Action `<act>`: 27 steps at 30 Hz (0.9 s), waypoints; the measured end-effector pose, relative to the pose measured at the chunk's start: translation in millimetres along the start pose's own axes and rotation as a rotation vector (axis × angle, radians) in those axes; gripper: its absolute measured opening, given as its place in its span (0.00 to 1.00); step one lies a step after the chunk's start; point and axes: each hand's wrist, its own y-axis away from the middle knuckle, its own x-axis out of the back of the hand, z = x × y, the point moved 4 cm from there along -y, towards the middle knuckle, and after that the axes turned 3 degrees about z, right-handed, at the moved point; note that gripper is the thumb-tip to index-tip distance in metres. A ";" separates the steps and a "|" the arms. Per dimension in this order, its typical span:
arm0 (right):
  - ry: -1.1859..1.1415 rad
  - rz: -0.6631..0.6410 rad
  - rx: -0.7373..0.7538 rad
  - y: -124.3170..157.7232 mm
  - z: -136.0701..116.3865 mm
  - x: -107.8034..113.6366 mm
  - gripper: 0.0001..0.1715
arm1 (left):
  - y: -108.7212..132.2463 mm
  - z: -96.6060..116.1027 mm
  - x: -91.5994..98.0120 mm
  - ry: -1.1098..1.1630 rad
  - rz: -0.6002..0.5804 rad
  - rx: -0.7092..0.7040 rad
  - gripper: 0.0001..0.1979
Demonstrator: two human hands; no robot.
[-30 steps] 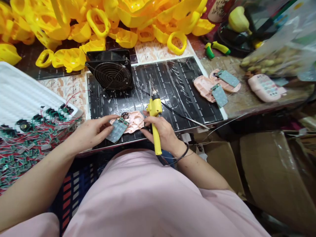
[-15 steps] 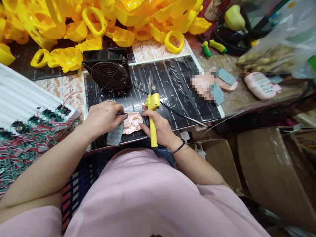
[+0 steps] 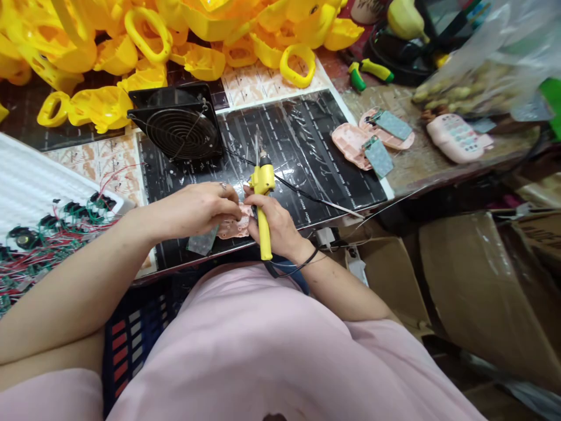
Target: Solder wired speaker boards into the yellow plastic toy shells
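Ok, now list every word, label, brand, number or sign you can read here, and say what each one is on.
Black sheet, small repeated white print: seems to start "BE"; the rest is too blurred.
Black sheet, large white script: not legible.
Cardboard box at the right edge: dark lettering, too unclear to quote.
Pink handset: key markings too small to read.
No full word reads surely.

You are facing a black fan [image 3: 186, 131] blocking the way beyond your left hand [image 3: 204, 206]; right of the yellow-handled tool [image 3: 264, 225], the black mat [image 3: 315, 137] is leaving you passage, a dark cable [image 3: 298, 190] crossing it.
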 end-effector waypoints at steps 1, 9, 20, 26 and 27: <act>-0.012 0.035 -0.005 0.6 0.2 1.8 0.19 | -4.5 2.5 -2.7 0.018 -0.031 -0.037 0.15; -0.086 0.148 -0.105 3.3 -0.4 11.1 0.14 | 8.1 -3.1 0.0 -0.078 0.276 0.202 0.18; 0.128 0.015 0.171 -4.0 -16.0 7.9 0.11 | 21.8 2.1 -17.5 -0.232 0.234 0.358 0.12; 0.193 -0.106 0.037 -1.4 -10.5 14.2 0.11 | 33.7 -4.7 -23.9 -0.018 0.413 0.392 0.10; 0.214 -0.132 0.030 -3.2 -11.7 14.6 0.11 | 34.3 -5.7 -25.5 0.016 0.429 0.405 0.10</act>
